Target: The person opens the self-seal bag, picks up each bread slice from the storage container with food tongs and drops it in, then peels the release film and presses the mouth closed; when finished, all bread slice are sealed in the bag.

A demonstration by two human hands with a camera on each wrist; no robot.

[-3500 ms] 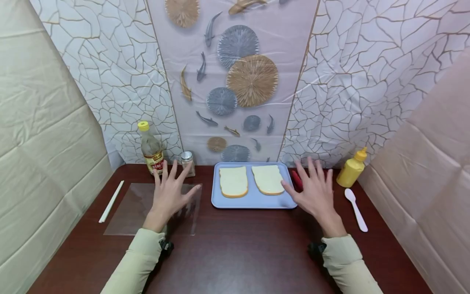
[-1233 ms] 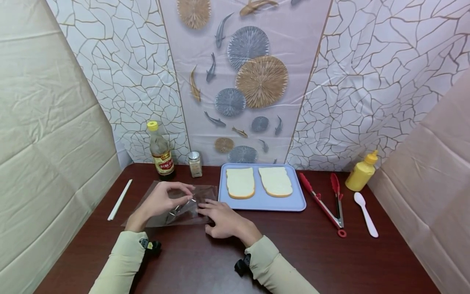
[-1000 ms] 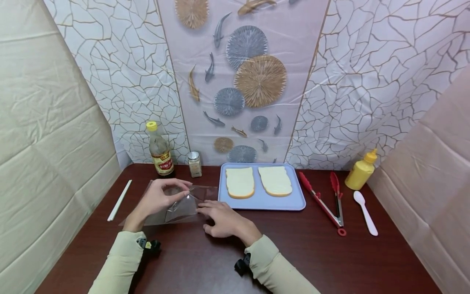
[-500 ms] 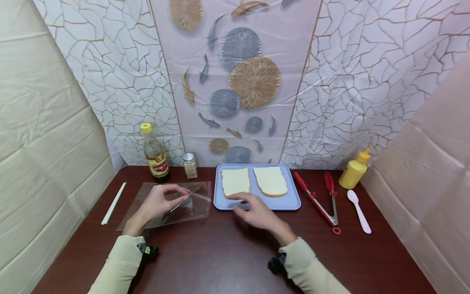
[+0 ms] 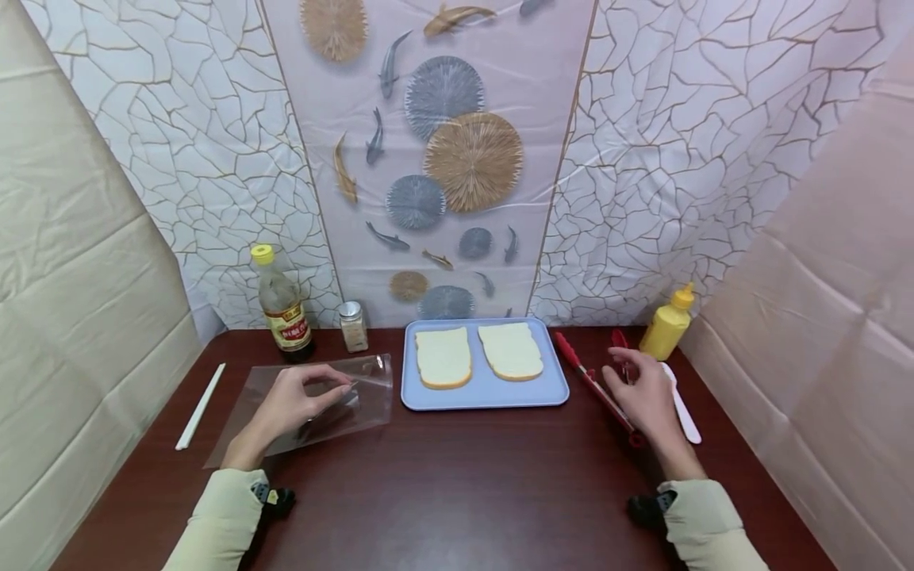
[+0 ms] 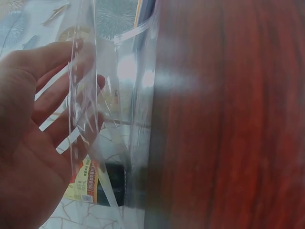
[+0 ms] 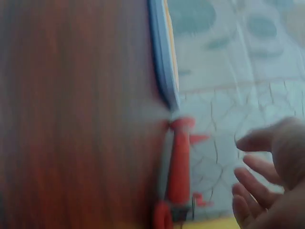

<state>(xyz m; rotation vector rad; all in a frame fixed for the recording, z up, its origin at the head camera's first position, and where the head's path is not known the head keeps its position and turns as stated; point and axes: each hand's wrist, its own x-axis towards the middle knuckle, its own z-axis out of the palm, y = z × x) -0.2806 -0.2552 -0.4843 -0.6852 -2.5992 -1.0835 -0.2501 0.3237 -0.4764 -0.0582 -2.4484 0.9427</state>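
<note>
Nearest the front edge of the dark red-brown wooden table (image 5: pixel 457 492), two pale green sleeves reached in. The left hand (image 5: pixel 289 403) lay on the clear plastic zip bag (image 5: pixel 357 392), which sat flat toward the table's left side; its thumb and fingertips pinched the upper layer of film at the bag's mouth and held it slightly lifted. In the left wrist view the same hand (image 6: pixel 33 138) showed its fingers (image 6: pixel 52 62) fairly straight behind the transparent film (image 6: pixel 86 119), with the zip strip running across them.

The right hand (image 5: pixel 643 392) hovered over the red-tipped metal tongs (image 5: pixel 587 379) on the right side of the table, its fingers loosely spread and gently curled, holding nothing. From the head view I could not tell whether the fingertips touched the tongs; the blurred right wrist view showed the hand (image 7: pixel 267 186) apart from the tongs (image 7: pixel 178 162), which lay just beside the tray's edge.

Just right of that hand lay a white plastic spoon (image 5: pixel 684 416). A white stick (image 5: pixel 200 406) lay near the left edge.

Farther back, in the middle of the table, sat the light blue rectangular tray (image 5: pixel 485 394) with two white bread slices (image 5: pixel 443 357) (image 5: pixel 510 351) side by side on it. Along the rear edge stood a glass bottle with a yellow cap (image 5: pixel 281 305), a small silver-lidded glass shaker (image 5: pixel 353 326) just beside it, and, at the far right, a yellow squeeze bottle (image 5: pixel 666 325).
</note>
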